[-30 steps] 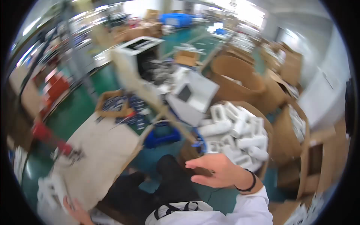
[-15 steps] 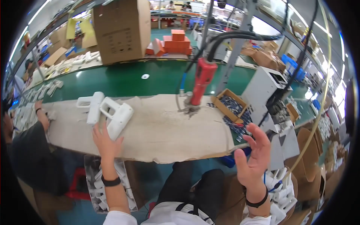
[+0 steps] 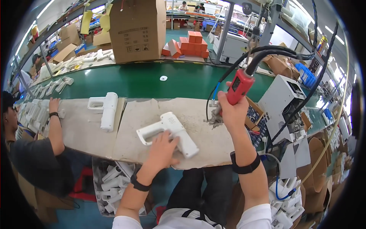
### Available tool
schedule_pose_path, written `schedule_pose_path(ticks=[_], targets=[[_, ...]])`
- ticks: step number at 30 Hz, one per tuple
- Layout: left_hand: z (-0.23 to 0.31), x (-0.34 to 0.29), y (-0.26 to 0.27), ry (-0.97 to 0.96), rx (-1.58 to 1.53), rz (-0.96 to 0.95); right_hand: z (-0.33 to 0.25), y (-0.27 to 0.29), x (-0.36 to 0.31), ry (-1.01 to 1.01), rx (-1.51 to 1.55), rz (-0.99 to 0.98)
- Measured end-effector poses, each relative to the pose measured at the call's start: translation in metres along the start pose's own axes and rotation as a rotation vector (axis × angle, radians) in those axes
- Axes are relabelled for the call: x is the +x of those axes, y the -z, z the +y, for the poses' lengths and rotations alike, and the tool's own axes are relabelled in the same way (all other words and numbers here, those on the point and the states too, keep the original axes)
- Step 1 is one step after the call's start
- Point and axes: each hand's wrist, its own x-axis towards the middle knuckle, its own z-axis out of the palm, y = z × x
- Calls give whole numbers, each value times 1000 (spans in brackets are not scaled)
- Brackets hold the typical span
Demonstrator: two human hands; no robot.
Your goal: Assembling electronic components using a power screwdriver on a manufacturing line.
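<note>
On the beige mat [image 3: 133, 114], a white gun-shaped plastic housing [image 3: 173, 124] lies at a slant. My left hand [image 3: 162, 150] has its fingers over the housing's handle side, with the thumb lower down near the body. My right hand [image 3: 233, 110] is wrapped round a red powered screwdriver [image 3: 241, 87], which hangs from thick black cables and a thin blue hose. Its metal tip [image 3: 215, 120] hovers to the right of the housing. A second white housing [image 3: 109, 112] lies farther left on the mat, untouched by me.
An open cardboard tray [image 3: 252, 120] of small dark parts lies at the right, beside a white machine [image 3: 280, 101]. Behind the mat runs a green belt [image 3: 187, 82] with a large carton [image 3: 137, 34] beyond. A co-worker [image 3: 38, 152] sits left. White housings fill a box [image 3: 114, 183] below.
My left hand has drawn one housing rightward and nearer, away from the other. My right hand has gone from open in the air to gripping the red screwdriver, now tilted.
</note>
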Motion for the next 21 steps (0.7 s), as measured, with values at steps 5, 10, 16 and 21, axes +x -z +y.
schedule_pose_path(ticks=[5, 10, 16, 21], targets=[[2, 80, -29, -546, 230, -135, -42, 23, -10, 48, 178, 84], [35, 112, -37, -221, 247, -261, -57, 36, -22, -22, 242, 105], [52, 112, -39, -17, 31, -296, -33, 21, -12, 27, 226, 118], [59, 108, -31, 12, 65, -270, -1, 9, -2, 23, 207, 95]])
